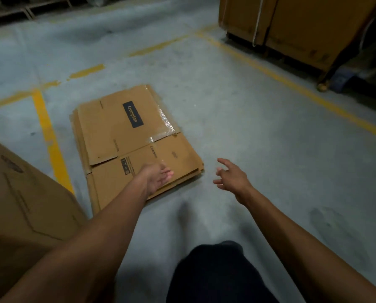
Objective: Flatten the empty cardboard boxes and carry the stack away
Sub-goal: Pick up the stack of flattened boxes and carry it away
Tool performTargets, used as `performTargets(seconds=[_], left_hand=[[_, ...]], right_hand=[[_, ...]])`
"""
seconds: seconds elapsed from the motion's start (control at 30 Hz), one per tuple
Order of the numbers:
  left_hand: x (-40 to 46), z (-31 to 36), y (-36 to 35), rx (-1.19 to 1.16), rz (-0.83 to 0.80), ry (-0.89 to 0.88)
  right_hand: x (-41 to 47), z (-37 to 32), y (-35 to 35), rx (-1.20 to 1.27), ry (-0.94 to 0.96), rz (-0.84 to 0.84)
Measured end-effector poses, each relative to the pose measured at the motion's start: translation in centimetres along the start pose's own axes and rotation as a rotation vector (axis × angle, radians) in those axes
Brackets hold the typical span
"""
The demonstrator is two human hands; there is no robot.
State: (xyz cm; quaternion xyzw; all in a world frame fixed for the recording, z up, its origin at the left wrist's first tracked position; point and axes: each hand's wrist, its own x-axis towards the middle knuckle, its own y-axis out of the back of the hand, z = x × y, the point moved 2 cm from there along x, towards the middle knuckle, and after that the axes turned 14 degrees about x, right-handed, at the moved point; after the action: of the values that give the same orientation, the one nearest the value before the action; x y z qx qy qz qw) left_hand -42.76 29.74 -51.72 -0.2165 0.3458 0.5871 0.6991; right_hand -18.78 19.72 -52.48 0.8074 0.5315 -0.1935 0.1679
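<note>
A stack of flattened brown cardboard boxes (126, 136) lies on the grey concrete floor, with a dark label and clear tape on the top sheet. My left hand (158, 178) reaches over the stack's near edge, palm up, fingers straight, holding nothing. My right hand (230, 176) hovers over bare floor just right of the stack's near corner, fingers spread, touching nothing. A brown cardboard box (23, 206) stands at my left, close to my left arm.
Yellow painted lines (49, 136) cross the floor left of and behind the stack. Large cardboard-wrapped goods on a wheeled base (296, 29) stand at the back right. Wooden pallets (19, 12) line the far left wall. My dark trouser leg (215, 274) is at the bottom.
</note>
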Motion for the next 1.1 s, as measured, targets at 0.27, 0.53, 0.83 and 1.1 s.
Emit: performTargets(seconds=[0.27,0.53,0.83,1.1], left_hand=[[-14.3,8.4,-18.1,0.713,-0.378,-0.424],[-28.7,6.9,-32.9,1.098,-0.583,-0.681],[-34.2,-5.6,-45.6,1.240,-0.644,-0.777],[-25.6,-12.3,-51.6,1.290,-0.552,-0.660]], right_hand=[[-12.5,-6.5,18.5,-0.287,0.276,0.296],[-27.7,-6.5,34.3,-0.275,0.277,0.587],[-35.2,4.7,42.5,-0.251,0.084,0.735],[-29.5,14.6,46.1,-0.160,-0.079,0.761]])
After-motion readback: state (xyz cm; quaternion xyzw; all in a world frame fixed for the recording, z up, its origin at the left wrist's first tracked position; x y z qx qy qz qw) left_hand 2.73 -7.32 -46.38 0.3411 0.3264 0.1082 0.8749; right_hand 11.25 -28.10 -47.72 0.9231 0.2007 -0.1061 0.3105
